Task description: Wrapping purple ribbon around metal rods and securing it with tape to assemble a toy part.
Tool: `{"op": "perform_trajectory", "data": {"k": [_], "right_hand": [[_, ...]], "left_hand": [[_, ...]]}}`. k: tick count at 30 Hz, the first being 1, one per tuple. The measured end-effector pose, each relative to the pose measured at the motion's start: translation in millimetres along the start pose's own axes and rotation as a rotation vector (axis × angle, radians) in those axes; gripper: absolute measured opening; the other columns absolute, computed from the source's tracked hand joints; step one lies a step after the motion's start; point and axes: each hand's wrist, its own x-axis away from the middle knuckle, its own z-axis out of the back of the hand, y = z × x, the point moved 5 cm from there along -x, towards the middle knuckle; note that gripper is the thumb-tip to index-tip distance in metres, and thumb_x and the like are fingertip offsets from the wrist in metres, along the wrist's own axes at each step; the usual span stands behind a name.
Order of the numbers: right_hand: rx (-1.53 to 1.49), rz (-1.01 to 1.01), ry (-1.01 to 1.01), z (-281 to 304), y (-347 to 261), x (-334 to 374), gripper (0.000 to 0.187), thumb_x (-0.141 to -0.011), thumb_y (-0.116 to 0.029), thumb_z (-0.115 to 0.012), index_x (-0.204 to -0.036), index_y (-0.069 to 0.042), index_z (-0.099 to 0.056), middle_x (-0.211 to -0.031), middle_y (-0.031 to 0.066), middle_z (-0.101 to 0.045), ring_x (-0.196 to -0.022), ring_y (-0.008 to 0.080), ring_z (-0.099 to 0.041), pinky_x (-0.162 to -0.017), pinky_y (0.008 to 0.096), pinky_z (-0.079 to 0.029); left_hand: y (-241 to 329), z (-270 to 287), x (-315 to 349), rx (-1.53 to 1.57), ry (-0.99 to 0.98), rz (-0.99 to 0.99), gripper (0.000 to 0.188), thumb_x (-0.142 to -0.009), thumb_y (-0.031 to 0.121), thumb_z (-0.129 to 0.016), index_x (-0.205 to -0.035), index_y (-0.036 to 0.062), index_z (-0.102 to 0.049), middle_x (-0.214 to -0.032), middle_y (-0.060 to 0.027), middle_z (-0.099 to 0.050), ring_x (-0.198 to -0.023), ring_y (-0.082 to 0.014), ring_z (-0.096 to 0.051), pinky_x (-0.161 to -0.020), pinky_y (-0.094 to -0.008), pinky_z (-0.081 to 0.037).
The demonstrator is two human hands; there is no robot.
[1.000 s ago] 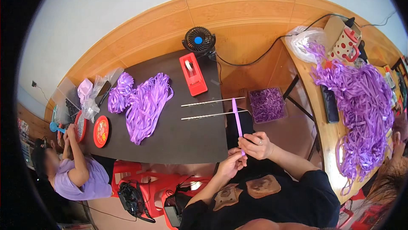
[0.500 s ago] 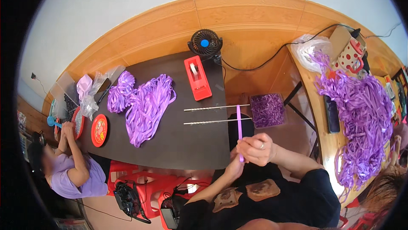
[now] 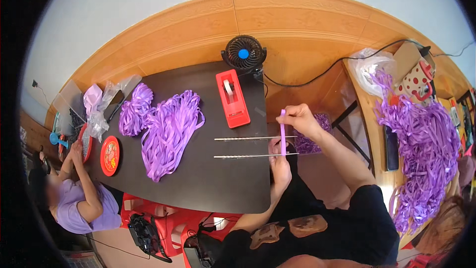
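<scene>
A short purple ribbon (image 3: pixel 283 134) stretches across two thin metal rods (image 3: pixel 240 139) that jut past the table's right edge. My right hand (image 3: pixel 300 119) pinches the ribbon's far end, beyond the rods. At its near end my left hand (image 3: pixel 281 171) is closed on the ribbon beside the nearer rod, with some fingers showing between the rods. Below and partly behind my right hand and the rods, a clear box of purple shreds or cut pieces (image 3: pixel 317 132) shows.
On the dark table (image 3: pixel 218 184) lie purple ribbon bundles (image 3: pixel 171 132), a red tape dispenser (image 3: pixel 233 99) and a red plate (image 3: pixel 110 155). A black fan (image 3: pixel 244 54) stands behind. A wooden table (image 3: pixel 382 169) at right bears more ribbon (image 3: pixel 421 149) and a phone (image 3: pixel 391 149). A co-worker (image 3: pixel 84 203) sits left.
My right hand has moved away from my left hand to beyond the rods, carrying the ribbon's end. My left hand has moved up to the nearer rod. The view has shifted slightly.
</scene>
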Motion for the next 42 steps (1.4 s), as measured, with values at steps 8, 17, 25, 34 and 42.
{"op": "perform_trajectory", "data": {"k": [8, 17, 25, 34, 42], "right_hand": [[-0.197, -0.105, -0.006, -3.5, 19.2, -4.0, 0.017, -0.079, -0.004, -0.067, -0.062, -0.001, -0.064, -0.059, -0.0015, -0.058, -0.056, 0.0047, -0.049, -0.051, 0.0223, -0.040], [-0.270, -0.398, -0.187, -6.5, 62.4, 5.5, 0.010, -0.074, -0.005, -0.066, -0.066, 0.000, -0.065, -0.062, 0.0056, -0.061, -0.054, 0.0124, -0.056, -0.051, 0.0256, -0.044], [-0.468, -0.406, -0.149, -28.1, 57.5, 68.3, 0.020, -0.080, 0.001, -0.057, -0.097, 0.005, -0.064, -0.088, 0.0108, -0.066, -0.083, 0.0178, -0.063, -0.077, 0.0290, -0.049], [-0.435, -0.121, 0.066, -39.8, 35.7, 115.1, 0.016, -0.080, -0.003, -0.062, -0.095, 0.004, -0.065, -0.092, 0.0052, -0.062, -0.083, 0.0131, -0.059, -0.077, 0.0244, -0.045], [-0.460, -0.103, 0.258, -53.9, 28.4, 119.0, 0.008, -0.080, 0.002, -0.061, -0.084, 0.003, -0.068, -0.088, 0.0039, -0.062, -0.079, 0.0112, -0.057, -0.070, 0.0241, -0.045]], "left_hand": [[2.6, -5.5, -9.0, 0.051, 0.063, -0.016, 0.039, -0.091, 0.008, -0.052, -0.128, 0.0031, -0.039, -0.123, -0.0065, -0.045, -0.106, -0.0152, -0.047, -0.093, -0.0278, -0.037], [14.1, -20.2, -13.1, 0.171, -0.022, -0.024, 0.037, -0.092, 0.012, -0.051, -0.128, 0.0096, -0.045, -0.133, -0.0042, -0.042, -0.116, -0.0141, -0.046, -0.096, -0.0335, -0.039], [1.9, -0.3, 6.2, 0.093, 0.063, -0.004, 0.017, -0.092, 0.015, -0.055, -0.102, 0.0032, -0.062, -0.116, -0.0065, -0.054, -0.102, -0.0144, -0.051, -0.091, -0.0275, -0.038], [2.7, 20.7, 40.5, 0.019, 0.078, 0.083, 0.013, -0.092, 0.011, -0.054, -0.096, 0.0009, -0.062, -0.091, -0.0005, -0.059, -0.086, -0.0078, -0.052, -0.080, -0.0230, -0.041], [15.1, 8.8, 51.6, 0.066, 0.088, 0.197, 0.018, -0.095, 0.016, -0.048, -0.103, 0.0041, -0.059, -0.094, 0.0008, -0.057, -0.086, -0.0068, -0.051, -0.075, -0.0216, -0.040]]}}
